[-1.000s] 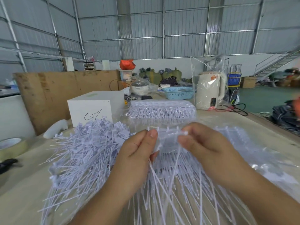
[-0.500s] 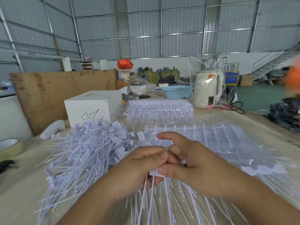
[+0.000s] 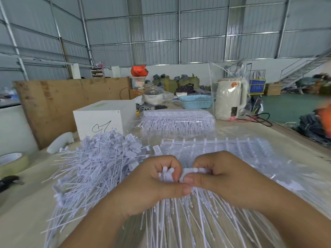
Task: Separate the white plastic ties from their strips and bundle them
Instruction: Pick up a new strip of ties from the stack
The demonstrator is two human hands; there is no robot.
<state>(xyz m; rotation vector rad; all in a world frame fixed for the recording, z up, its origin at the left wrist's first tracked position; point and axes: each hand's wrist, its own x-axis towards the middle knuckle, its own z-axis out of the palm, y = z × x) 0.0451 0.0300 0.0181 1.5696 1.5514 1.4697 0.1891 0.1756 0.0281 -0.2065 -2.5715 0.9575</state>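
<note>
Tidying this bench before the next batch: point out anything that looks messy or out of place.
The loose white plastic ties lie in a tangled heap at the left of the beige table, pointing every way, unlike the neat clear-wrapped pack of ties behind. Both hands grip a white strip of ties. Nothing looks spilled or broken.

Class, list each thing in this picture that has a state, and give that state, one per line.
left hand: grips a tie strip
right hand: pinches the same tie strip
tie strip: held up between both hands
loose ties: piled, separated
bagged ties: sealed in plastic
tape roll: lying flat
</note>
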